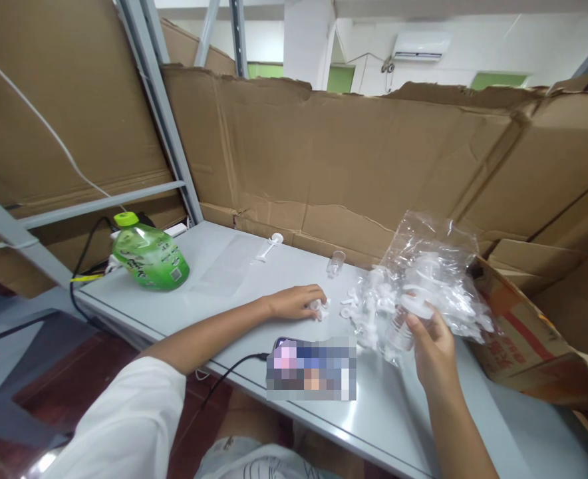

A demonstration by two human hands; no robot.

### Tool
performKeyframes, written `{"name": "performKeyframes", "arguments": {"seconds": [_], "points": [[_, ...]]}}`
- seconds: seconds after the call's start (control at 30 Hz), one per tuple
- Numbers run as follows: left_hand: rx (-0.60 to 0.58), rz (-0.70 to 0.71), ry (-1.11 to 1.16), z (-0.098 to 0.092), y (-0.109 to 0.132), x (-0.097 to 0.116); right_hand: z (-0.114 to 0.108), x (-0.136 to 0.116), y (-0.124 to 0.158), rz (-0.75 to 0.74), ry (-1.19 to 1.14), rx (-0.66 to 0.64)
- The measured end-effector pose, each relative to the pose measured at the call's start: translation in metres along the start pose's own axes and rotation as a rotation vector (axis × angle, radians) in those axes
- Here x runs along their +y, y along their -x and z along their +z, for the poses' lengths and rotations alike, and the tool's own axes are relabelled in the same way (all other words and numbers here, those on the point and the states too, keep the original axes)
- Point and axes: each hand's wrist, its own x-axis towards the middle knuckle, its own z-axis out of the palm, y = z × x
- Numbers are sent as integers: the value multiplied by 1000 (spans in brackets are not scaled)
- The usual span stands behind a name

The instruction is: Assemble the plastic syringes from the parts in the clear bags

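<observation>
My left hand [294, 301] rests on the grey table [234, 279], fingers curled around a small white plastic part [320, 309]. My right hand [431, 346] holds up a small clear plastic tube [401, 329] in front of a clear plastic bag [424, 266] full of white plastic parts. Loose white parts [358, 306] lie spilled at the bag's mouth between both hands.
A green drink pouch [148, 256] lies at the table's left end beside cables. A lone white part [270, 246] and a small clear cup [336, 263] sit near the cardboard back wall [354, 166]. A phone [311, 368] on a cable lies at the front edge. A cardboard box [528, 332] stands right.
</observation>
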Motion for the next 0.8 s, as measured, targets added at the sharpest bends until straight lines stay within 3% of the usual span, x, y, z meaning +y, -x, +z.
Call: {"name": "performKeyframes", "arguments": {"seconds": [0.17, 0.27, 0.33, 0.47, 0.53, 0.63, 0.8], "points": [[2, -49, 9, -1, 3, 0, 0, 1, -1, 33, -18, 9], [92, -65, 27, -10, 3, 4, -2, 1, -2, 72, 9, -9], [238, -55, 83, -23, 2, 11, -3, -1, -2, 120, 52, -80], [672, 4, 332, -58, -2, 34, -3, -7, 3, 186, 115, -345], [796, 27, 507, -75, -5, 46, -2, -10, 7, 198, 111, -458], [771, -15, 714, -95, -12, 55, -1, -11, 11, 230, 86, -544], [471, -128, 961, -106, -23, 50, -3, -10, 12, 224, 64, -582]]}}
